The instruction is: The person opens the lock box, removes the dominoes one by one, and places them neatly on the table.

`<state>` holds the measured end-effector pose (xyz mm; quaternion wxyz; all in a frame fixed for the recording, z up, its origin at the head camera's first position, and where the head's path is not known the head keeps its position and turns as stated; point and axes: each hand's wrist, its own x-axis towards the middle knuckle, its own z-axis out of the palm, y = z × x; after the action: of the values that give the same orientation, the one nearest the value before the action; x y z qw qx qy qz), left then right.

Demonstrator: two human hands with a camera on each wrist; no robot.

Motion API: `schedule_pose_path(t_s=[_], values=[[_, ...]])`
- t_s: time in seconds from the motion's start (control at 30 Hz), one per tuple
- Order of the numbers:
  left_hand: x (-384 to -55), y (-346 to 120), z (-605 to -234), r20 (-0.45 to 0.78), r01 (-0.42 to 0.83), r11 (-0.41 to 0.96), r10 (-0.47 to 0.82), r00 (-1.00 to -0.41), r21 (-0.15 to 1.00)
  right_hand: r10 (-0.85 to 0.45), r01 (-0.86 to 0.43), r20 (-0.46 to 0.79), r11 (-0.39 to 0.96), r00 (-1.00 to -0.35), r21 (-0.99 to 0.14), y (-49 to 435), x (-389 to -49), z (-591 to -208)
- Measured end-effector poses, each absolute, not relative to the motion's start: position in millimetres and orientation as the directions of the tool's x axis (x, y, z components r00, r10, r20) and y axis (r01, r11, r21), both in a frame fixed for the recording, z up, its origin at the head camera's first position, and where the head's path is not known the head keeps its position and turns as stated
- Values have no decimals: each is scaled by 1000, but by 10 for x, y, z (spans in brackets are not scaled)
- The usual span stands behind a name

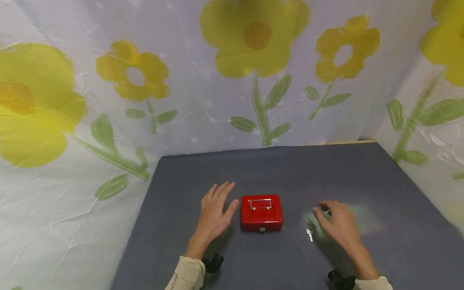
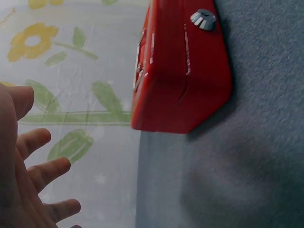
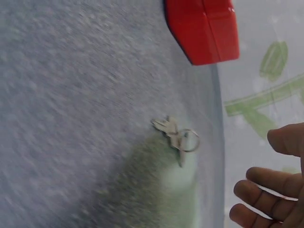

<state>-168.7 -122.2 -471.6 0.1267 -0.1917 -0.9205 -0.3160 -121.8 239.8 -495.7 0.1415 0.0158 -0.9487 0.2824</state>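
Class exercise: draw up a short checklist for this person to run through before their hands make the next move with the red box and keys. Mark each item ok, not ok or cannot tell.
1. Red box upright, lid down: ok.
2. Lock unobstructed: ok; nothing covers it.
3. Left hand free: ok; it is beside the box, holding nothing.
4. Keys in the right hand: not ok; they lie on the table near it.
5. Box locked: cannot tell.
6. Keys fit the lock: cannot tell.
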Motion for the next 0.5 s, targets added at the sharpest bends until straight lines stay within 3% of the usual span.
schedule_pose_path(t_s=[0.23, 0.5], values=[[-1681, -1131, -4790, 294, 426, 701, 310, -904, 572, 30, -136, 288, 832, -957, -538, 2301, -1213, -5034], [-1676, -1062, -4899, 193, 396, 702, 353, -915, 592, 30, -72, 225, 901, -974, -429, 2305, -1158, -5053]])
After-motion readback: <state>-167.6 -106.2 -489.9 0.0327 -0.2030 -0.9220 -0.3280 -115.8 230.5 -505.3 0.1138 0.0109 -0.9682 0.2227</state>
